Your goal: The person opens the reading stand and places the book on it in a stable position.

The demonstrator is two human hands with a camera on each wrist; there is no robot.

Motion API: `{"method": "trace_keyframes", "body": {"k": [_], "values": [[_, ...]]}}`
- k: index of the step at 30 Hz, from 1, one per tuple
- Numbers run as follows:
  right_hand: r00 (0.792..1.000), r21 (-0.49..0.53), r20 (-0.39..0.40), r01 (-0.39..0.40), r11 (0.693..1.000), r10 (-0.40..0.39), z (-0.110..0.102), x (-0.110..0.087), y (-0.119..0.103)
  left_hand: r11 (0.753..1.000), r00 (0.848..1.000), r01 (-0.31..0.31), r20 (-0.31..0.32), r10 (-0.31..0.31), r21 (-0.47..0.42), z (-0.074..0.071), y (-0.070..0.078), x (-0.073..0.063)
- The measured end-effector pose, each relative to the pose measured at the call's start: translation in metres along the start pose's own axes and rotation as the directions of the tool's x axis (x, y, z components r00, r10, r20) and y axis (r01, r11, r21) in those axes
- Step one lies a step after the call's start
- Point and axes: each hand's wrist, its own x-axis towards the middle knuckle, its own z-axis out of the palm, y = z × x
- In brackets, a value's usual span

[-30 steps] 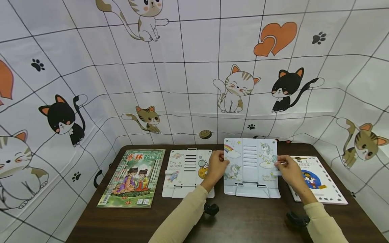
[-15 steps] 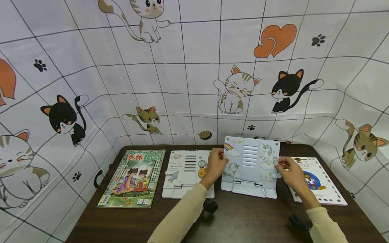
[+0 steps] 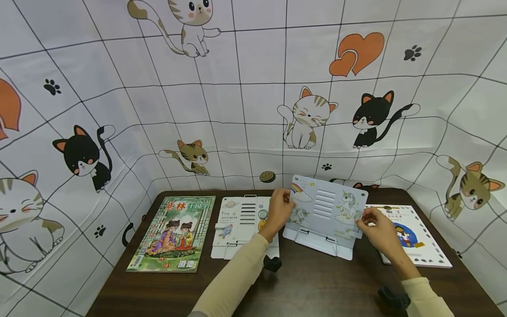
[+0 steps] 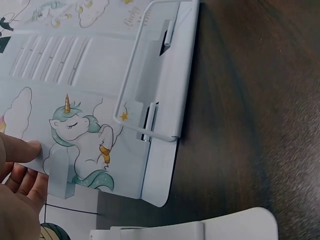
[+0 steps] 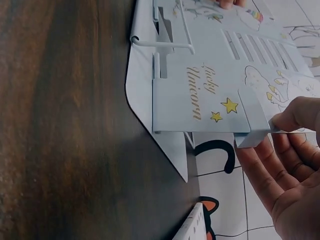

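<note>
A white book stand with unicorn drawings (image 3: 325, 222) is held up between both hands and leans clockwise in the head view. My left hand (image 3: 279, 212) pinches its left edge; the left wrist view shows the thumb (image 4: 22, 150) on the front and the fingers behind. On the opposite edge, my right hand (image 3: 379, 230) grips with the thumb in front, close to a small side clip (image 5: 255, 117). A wire page holder (image 4: 131, 65) crosses the stand's lower ledge. Whether the ledge touches the table is hard to tell.
Left of the hands lies a second white stand marked "Tiny universe" (image 3: 233, 226), partly behind the left hand. A green magazine (image 3: 172, 233) lies farther left. At right is a white book with a blue circle (image 3: 416, 237). A cat-patterned cloth (image 3: 245, 101) hangs behind the dark table (image 3: 309, 290).
The unicorn stand has turned from nearly straight to a clockwise tilt, its lower edge swinging left. My hands have shifted slightly and keep hold of both edges.
</note>
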Motion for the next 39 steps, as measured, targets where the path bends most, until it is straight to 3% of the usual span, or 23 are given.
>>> {"method": "trace_keyframes", "body": {"k": [9,18,24,31,39], "values": [[0.997,-0.021,-0.031,0.072,0.997,-0.073,0.001,-0.013,-0.011,0.998,0.999,-0.031,-0.01,0.031,0.046,-0.002,-0.003,0.01],[0.98,0.059,-0.031,0.196,0.979,-0.195,0.013,-0.022,-0.021,0.996,0.999,-0.054,0.003,0.054,0.067,-0.007,-0.004,0.021],[0.951,0.089,-0.035,0.31,0.946,-0.308,0.022,-0.031,-0.032,0.993,0.997,-0.077,0.018,0.076,0.088,-0.007,-0.004,0.03],[0.886,0.082,-0.065,0.462,0.883,-0.458,0.034,-0.038,-0.045,0.995,0.996,-0.064,0.07,0.059,0.082,-0.006,0.001,0.035],[0.854,0.093,-0.042,0.52,0.849,-0.519,0.05,-0.041,-0.062,1.0,0.992,-0.013,0.122,0.012,0.007,-0.007,0.009,0.037]]}}
